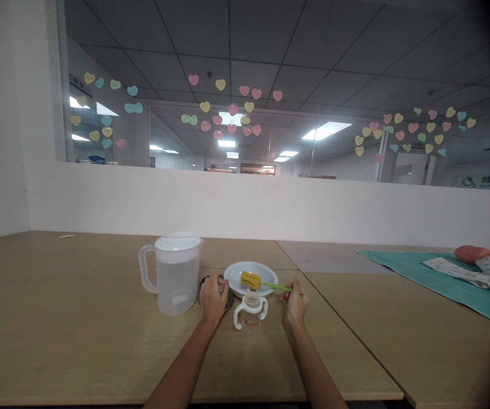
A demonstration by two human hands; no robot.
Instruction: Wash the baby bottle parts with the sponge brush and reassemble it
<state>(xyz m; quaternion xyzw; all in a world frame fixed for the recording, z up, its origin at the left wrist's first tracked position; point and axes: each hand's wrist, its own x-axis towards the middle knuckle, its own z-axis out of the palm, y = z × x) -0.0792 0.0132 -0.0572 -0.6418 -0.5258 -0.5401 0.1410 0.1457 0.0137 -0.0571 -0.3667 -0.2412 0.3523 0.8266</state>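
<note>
My right hand point(297, 304) is closed round the green handle of a bottle brush point(250, 280). The brush's yellow sponge head lies over a white bowl point(230, 275). My left hand point(214, 298) has its fingers curled over a dark round dish point(229, 304), left of the bowl; what they grip is hidden. Between my hands stands a clear baby bottle point(250, 316) with two white side handles and red print, its mouth uncovered. It is just in front of the bowl.
A lidded translucent pitcher point(177, 287) stands left of my left hand. At the right, a teal cloth point(415, 279) bears a patterned white cloth point(462, 271) and a reddish item point(473, 254). Seams cross the wooden table point(100, 341), backed by a white wall point(245, 204).
</note>
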